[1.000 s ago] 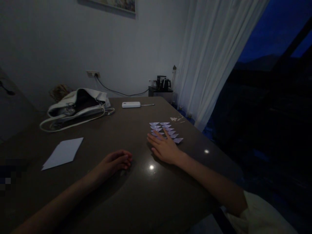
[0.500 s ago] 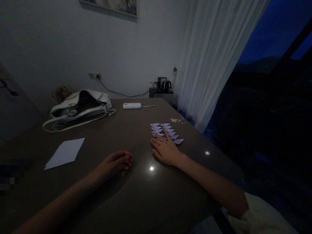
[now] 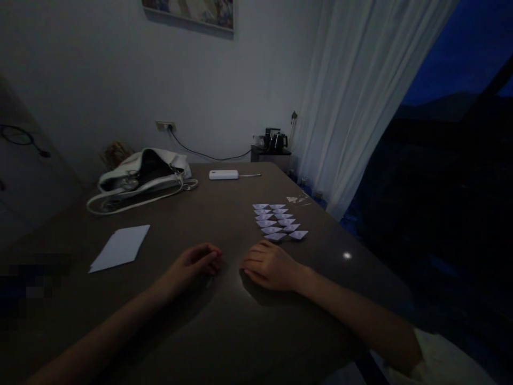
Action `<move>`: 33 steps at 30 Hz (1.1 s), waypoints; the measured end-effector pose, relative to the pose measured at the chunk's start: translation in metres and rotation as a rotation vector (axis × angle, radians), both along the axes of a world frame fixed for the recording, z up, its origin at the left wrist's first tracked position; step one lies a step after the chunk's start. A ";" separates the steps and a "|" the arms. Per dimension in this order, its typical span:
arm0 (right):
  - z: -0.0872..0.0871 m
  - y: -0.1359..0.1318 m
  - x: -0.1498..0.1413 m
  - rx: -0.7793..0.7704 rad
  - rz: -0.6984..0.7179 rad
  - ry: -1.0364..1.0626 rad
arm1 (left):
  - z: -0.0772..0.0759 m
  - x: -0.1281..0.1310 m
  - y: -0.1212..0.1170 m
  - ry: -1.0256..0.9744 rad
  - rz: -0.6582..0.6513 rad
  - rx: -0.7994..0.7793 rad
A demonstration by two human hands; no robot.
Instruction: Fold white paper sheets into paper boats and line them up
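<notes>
My left hand (image 3: 198, 261) rests over the table on its side, thumb and fingers loosely curled together, with nothing seen in it. My right hand (image 3: 272, 266) is palm down on the near side of the paper pieces, fingers drawn together and bent under; no object shows in it. Just beyond it, small folded paper pieces (image 3: 274, 236), pale lilac and pointed like little boats, lie in two columns of several each. To the left of my left hand lies a stack of white paper sheets (image 3: 120, 247).
On the brown table (image 3: 192, 211) lie a white handbag (image 3: 146, 179) with its strap, a white power bank (image 3: 223, 175) with a short cable, and paper scraps (image 3: 294, 199) near the right edge. A black kettle (image 3: 279, 141) stands beyond, beside a white curtain (image 3: 344, 107).
My right hand has drawn back toward me off the folded paper pieces, and its spread fingers have come together. My left hand stays nearly as it was. The view has shifted slightly left.
</notes>
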State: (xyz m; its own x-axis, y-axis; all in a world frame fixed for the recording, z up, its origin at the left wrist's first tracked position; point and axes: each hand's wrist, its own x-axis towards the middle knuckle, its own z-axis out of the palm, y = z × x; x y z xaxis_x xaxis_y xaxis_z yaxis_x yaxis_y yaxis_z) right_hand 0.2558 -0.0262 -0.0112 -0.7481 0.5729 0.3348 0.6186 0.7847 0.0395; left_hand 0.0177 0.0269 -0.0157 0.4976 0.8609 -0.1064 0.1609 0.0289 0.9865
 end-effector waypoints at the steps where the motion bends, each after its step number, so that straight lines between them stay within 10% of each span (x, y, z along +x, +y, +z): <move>1: -0.001 0.000 0.000 -0.007 0.000 -0.009 | 0.002 -0.004 0.002 0.068 0.006 0.089; 10: -0.004 -0.002 0.001 -0.102 -0.034 0.067 | 0.022 -0.087 0.051 0.840 0.226 0.823; 19: -0.010 0.001 0.002 -0.118 -0.018 0.111 | 0.041 -0.172 0.061 1.126 0.096 0.447; 33: -0.011 0.003 0.008 -0.145 0.004 0.150 | 0.034 -0.191 0.061 1.109 0.066 0.369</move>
State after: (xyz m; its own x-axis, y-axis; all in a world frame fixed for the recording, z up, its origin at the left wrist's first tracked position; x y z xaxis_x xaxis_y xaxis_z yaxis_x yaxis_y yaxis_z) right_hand 0.2637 -0.0230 -0.0220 -0.6984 0.6202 0.3573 0.6058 0.7780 -0.1664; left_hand -0.1730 0.0877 0.0187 0.2426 0.9508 -0.1926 0.9475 -0.1897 0.2573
